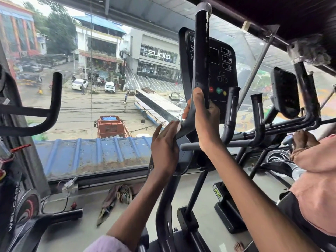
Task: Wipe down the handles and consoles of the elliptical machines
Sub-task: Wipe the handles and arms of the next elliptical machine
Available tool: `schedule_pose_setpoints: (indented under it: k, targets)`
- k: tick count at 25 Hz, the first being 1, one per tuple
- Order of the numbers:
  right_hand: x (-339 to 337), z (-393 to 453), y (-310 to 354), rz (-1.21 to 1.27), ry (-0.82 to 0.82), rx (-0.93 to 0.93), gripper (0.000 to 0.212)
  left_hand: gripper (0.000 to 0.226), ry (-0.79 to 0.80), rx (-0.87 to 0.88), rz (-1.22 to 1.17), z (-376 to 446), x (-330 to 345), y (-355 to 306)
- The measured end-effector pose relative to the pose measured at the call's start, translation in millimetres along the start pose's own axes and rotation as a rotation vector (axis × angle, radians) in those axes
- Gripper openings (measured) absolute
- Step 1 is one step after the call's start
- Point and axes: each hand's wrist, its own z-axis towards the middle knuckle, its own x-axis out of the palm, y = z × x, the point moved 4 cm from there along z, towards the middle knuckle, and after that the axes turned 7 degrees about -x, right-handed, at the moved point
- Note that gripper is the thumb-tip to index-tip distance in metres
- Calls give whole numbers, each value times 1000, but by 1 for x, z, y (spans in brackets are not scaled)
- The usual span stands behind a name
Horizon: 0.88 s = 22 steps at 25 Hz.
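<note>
Head view, right hand (203, 117) fingers gripping handle (200, 57), left hand (164, 142) fingers straight, wipe barely visible.

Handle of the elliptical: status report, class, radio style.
Right hand grips handle. Left hand open, pressing small white wipe lower down. Console behind, untouched. Nothing in the way.

Both forearms are bare; a pale pink sleeve (109, 244) shows at the bottom edge, seemingly the left arm's.
</note>
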Motion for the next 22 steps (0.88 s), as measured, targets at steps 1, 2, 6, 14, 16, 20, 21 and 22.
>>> schedule_pose_setpoints:
  k: [1,2,6,14,16,20,21,22]
  targets:
    - [0,1,-1,6,19,0,44,62,-34,27,-25,-5,-6,-12]
    - [-1,1,-1,9,39,5,44,61,-64,50,-24,-13,-11,-22]
    - [-6,2,1,-23,142,45,46,61,-57,38,53,-37,0,-7]
    - [-16,11,9,100,357,206,32,58,-117,-52,-192,-28,-12,-38]
    - [-22,13,11,101,342,230,24,59,-125,19,-168,-39,-13,-32]
    - [-23,13,16,-14,293,247,21,40,53,-119,-263,-9,-11,-5]
    - [-23,13,18,-41,278,244,20,30,130,-152,-238,7,-11,-5]
    - [-24,14,19,-60,267,239,20,24,188,-141,-149,23,-11,-7]
